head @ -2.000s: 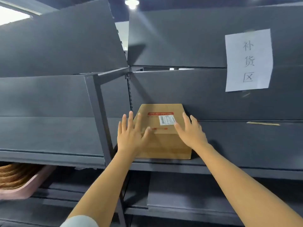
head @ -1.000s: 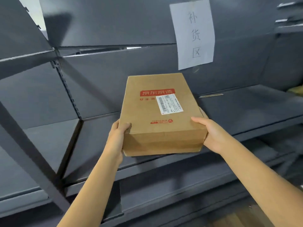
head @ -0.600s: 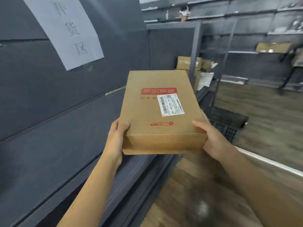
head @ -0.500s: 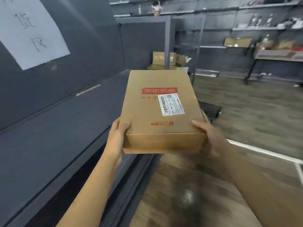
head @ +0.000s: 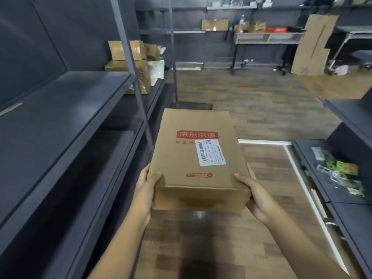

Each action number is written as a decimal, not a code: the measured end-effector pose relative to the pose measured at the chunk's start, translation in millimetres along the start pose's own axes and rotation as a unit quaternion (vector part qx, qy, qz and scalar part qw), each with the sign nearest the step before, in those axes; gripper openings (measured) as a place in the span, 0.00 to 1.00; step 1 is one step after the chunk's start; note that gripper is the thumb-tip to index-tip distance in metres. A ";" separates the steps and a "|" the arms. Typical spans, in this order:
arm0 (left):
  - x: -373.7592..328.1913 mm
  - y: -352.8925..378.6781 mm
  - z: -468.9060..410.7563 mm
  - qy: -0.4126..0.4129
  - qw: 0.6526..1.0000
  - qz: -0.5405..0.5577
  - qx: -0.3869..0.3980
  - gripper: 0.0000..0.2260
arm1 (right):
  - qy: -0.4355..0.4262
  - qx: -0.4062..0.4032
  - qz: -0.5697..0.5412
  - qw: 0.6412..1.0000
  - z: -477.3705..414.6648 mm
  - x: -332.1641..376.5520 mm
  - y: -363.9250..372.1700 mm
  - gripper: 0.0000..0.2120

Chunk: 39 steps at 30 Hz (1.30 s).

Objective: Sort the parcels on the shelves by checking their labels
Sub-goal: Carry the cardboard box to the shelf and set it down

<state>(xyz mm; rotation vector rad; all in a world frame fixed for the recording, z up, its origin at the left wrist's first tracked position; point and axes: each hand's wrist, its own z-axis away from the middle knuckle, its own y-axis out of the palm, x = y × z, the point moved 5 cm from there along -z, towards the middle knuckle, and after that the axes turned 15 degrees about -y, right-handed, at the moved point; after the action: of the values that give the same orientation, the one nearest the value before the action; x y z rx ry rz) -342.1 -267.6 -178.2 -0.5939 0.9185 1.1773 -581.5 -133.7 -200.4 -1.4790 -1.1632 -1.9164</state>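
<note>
Dark grey shelves [head: 66,109] line the left of a wood-floored storeroom. Over the floor, clear of them, a brown parcel [head: 198,158] is gripped at its near corners by the left hand [head: 146,190] and right hand [head: 254,195], white label [head: 210,152] facing up.

Ahead of me a wooden floor [head: 261,109] runs to a grey worktop [head: 267,38] on wheels at the far wall, with red packs [head: 275,29] among the clutter on it. A tall flattened cardboard sheet [head: 314,47] leans upright just right of it. A white line [head: 307,190] crosses the floor near me, and green packets [head: 342,168] lie low on my right.
</note>
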 end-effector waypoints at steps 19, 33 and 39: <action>-21.8 71.1 -116.3 -0.006 1.000 -0.013 -0.020 0.18 | 0.057 -0.027 0.004 0.998 -135.5 -32.3 -52.3 0.27; -62.7 186.1 -247.7 -0.047 0.998 -0.049 0.005 0.19 | 0.046 -0.055 0.015 0.997 -272.8 -10.8 -128.7 0.29; -74.2 212.8 -305.4 -0.084 0.994 -0.047 0.057 0.20 | 0.017 -0.073 0.039 0.996 -322.9 -8.0 -146.7 0.29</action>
<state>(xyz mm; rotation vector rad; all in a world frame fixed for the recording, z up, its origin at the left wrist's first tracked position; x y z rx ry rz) -641.1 -486.7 -260.1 -0.4352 0.7992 1.0654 -870.6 -322.9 -280.5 -1.5368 -0.9554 -2.0012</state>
